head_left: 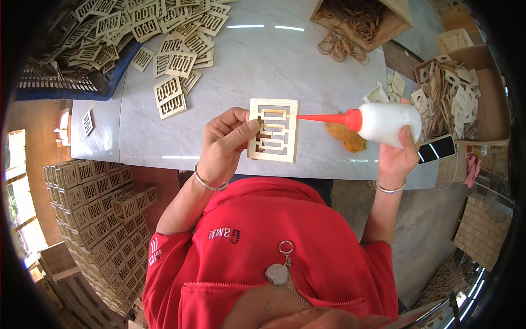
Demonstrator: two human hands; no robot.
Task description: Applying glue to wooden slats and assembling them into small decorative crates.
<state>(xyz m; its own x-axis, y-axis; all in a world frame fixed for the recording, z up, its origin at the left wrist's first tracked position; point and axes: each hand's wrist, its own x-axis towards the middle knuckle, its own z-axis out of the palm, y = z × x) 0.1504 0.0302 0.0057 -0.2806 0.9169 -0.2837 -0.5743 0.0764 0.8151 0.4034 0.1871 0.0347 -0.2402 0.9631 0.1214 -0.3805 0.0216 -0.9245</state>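
Observation:
My left hand (226,143) pinches a pale wooden fretwork panel (291,134) by its left edge, thumb on the front. The panel stands upright above the table's near edge, with cut-out slots and a squared pattern showing. My right hand (399,159) is wrapped round a white squeeze bottle (386,118) lying on its side in the air. Its long red nozzle (323,117) points left, and the tip is at the panel's upper right edge; whether it touches I cannot tell. A yellow-brown lump like a sponge (346,138) lies below the nozzle.
Many similar panels (181,64) lie loose at the back left, beside a blue basket (115,82) heaped with more. A wooden box (400,22) spills rubber bands (341,46). On the right are a carton (496,90) of wood pieces and a phone (436,149). Stacked panels (93,192) stand lower left.

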